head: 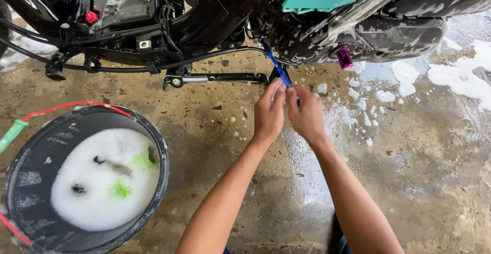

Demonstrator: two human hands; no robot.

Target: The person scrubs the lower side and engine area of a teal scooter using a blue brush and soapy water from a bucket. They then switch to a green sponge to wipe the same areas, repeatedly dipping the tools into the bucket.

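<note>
Under the soapy motorbike [307, 34], two hands meet on a thin blue brush [276, 66]. The left hand [268, 113] pinches the brush handle with closed fingers. The right hand [306, 115] is just beside it, fingers also closed on the handle's end. The brush points up at the bike's wet belly. On the wet floor [419, 172] to the left sits a black bucket [30, 177] full of foam.
</note>
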